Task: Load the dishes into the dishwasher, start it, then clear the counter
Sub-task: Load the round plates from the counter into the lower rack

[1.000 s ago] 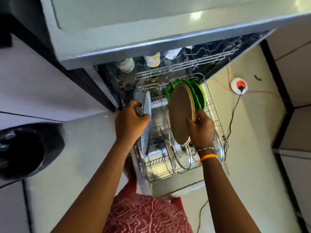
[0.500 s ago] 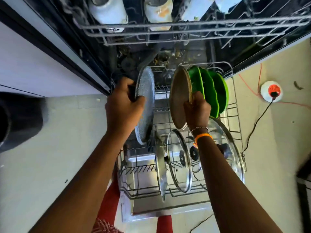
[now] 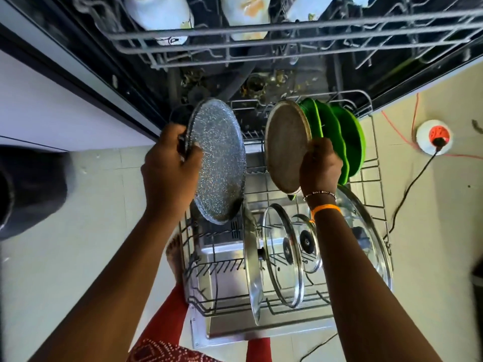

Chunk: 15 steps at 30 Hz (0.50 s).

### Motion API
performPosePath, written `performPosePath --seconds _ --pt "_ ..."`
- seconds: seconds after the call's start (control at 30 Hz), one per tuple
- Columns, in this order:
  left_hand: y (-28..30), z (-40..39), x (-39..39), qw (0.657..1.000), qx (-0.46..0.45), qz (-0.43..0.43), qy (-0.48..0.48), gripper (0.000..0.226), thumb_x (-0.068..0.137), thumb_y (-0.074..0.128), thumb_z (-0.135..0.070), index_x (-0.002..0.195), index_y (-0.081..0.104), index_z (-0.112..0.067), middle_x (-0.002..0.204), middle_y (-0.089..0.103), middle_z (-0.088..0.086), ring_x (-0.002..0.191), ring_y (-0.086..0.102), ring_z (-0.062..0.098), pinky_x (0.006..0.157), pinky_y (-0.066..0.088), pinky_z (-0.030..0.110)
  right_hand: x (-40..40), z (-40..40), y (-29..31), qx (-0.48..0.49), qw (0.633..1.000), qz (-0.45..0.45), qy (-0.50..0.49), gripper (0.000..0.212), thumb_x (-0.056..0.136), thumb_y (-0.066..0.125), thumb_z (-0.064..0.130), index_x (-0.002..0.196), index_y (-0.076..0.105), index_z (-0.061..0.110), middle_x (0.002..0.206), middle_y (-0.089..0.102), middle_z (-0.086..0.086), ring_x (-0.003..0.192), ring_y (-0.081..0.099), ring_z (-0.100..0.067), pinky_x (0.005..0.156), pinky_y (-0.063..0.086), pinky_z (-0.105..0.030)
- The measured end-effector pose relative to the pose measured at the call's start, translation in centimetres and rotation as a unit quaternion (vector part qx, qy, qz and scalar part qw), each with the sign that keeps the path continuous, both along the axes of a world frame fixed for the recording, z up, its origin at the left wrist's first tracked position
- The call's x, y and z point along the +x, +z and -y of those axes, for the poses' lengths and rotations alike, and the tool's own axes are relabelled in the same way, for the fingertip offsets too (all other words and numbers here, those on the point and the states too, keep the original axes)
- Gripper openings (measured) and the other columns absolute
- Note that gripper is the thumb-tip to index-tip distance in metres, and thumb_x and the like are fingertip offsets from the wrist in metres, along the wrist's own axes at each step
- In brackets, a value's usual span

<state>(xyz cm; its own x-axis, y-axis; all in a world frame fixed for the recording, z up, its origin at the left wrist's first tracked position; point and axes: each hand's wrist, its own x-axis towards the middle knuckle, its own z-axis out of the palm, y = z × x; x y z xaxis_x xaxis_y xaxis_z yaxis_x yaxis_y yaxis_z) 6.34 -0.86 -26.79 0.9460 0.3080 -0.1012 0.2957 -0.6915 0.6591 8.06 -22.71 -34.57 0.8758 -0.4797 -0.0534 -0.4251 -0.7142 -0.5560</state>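
Your left hand [image 3: 170, 165] pinches the speckled pan [image 3: 218, 163] on edge; your right hand [image 3: 320, 165] grips the brown plate [image 3: 286, 147] upright beside the green plates [image 3: 339, 137], likely for the rack [image 3: 376, 194] slots.

- The white cups [image 3: 159, 14] in the grey wire upper rack [image 3: 261, 37] are cut off by the top edge.
- The large glass lid [image 3: 371, 239] at the right is partly hidden behind the right forearm.
- The dark bin [image 3: 28, 189] at the left is blurred and cut by the left edge.
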Motion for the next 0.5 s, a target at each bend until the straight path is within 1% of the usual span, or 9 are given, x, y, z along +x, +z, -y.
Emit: performPosePath --seconds 0.03,0.1,0.17,0.2,0.23,0.37,0.4,0.47,0.5 --pt "-0.2 -0.5 0.1 1.0 -0.005 0.0 0.015 0.02 0.089 0.056 -0.017 0.106 0.058 -0.007 0.083 0.056 -0.001 0.072 0.05 0.018 0.065 0.03 0.025 -0.1 0.0 0.0 0.002 1.0 0.003 0.012 0.026 0.085 0.049 -0.001 0.109 0.058 -0.004 0.099 0.065 -0.027 0.091 0.06 -0.043 0.071 0.044 -0.041" --pt "-0.5 -1.3 0.0 0.999 -0.018 0.002 0.041 0.02 0.088 0.055 -0.017 0.104 0.057 -0.006 0.083 0.054 -0.002 0.073 0.05 0.02 0.065 0.035 0.028 -0.5 -0.3 0.3 -0.01 0.999 0.012 0.04 0.038 0.081 0.052 -0.003 0.119 0.054 -0.004 0.111 0.062 -0.026 0.103 0.058 -0.042 0.084 0.047 -0.042" --pt "-0.8 -2.0 -0.2 0.998 -0.02 0.005 0.057 0.019 0.088 0.054 -0.017 0.103 0.058 -0.007 0.083 0.053 -0.002 0.074 0.049 0.021 0.068 0.039 0.032 -1.3 -0.8 1.1 -0.038 0.997 0.033 0.057 0.046 0.079 0.053 0.001 0.125 0.049 -0.004 0.119 0.057 -0.024 0.112 0.051 -0.04 0.095 0.042 -0.043" --pt "-0.8 -2.2 -0.4 0.997 -0.02 0.006 0.068 0.018 0.088 0.054 -0.017 0.102 0.058 -0.007 0.083 0.054 -0.002 0.074 0.048 0.02 0.069 0.039 0.032 -1.9 -1.3 1.6 -0.038 0.997 0.036 0.06 0.046 0.08 0.051 0.005 0.125 0.049 -0.004 0.119 0.056 -0.025 0.111 0.049 -0.041 0.095 0.041 -0.043" --pt "-0.8 -2.3 -0.5 0.996 -0.025 0.01 0.083 0.018 0.088 0.053 -0.017 0.102 0.058 -0.007 0.083 0.054 -0.002 0.074 0.047 0.018 0.069 0.039 0.031 -2.6 -1.9 2.1 -0.022 0.998 0.034 0.058 0.045 0.08 0.048 0.008 0.123 0.05 -0.003 0.117 0.057 -0.025 0.108 0.049 -0.041 0.092 0.042 -0.043" --pt "-1.3 -3.1 -1.0 0.984 -0.08 0.013 0.159 0.023 0.087 0.051 -0.021 0.104 0.06 -0.01 0.087 0.057 0.0 0.077 0.05 0.017 0.072 0.042 0.033 -5.4 -5.4 3.4 0.113 0.991 0.013 0.071 0.037 0.083 0.05 0.011 0.117 0.053 -0.001 0.105 0.064 -0.022 0.091 0.062 -0.035 0.076 0.05 -0.038" --pt "-1.5 -3.2 -1.1 0.98 -0.1 0.012 0.171 0.023 0.086 0.051 -0.023 0.103 0.06 -0.01 0.087 0.057 0.0 0.077 0.05 0.017 0.072 0.043 0.034 -5.7 -6.0 3.4 0.155 0.986 -0.009 0.064 0.035 0.086 0.053 0.014 0.117 0.052 -0.001 0.106 0.065 -0.02 0.092 0.064 -0.033 0.076 0.05 -0.034" --pt "-1.9 -3.0 -1.4 0.972 -0.147 -0.002 0.183 0.02 0.087 0.051 -0.022 0.099 0.061 -0.01 0.083 0.056 0.0 0.07 0.048 0.014 0.068 0.039 0.031 -5.8 -6.8 3.5 0.272 0.959 -0.075 -0.006 0.041 0.084 0.064 0.022 0.119 0.05 0.006 0.116 0.062 -0.016 0.106 0.06 -0.031 0.086 0.047 -0.03" --pt "-1.9 -2.7 -1.5 0.967 -0.168 -0.019 0.189 0.016 0.089 0.051 -0.019 0.097 0.062 -0.01 0.079 0.055 -0.001 0.066 0.046 0.011 0.066 0.037 0.029 -5.6 -6.8 3.5 0.333 0.937 -0.09 -0.051 0.047 0.079 0.069 0.025 0.119 0.049 0.011 0.119 0.06 -0.012 0.111 0.057 -0.031 0.093 0.047 -0.037"
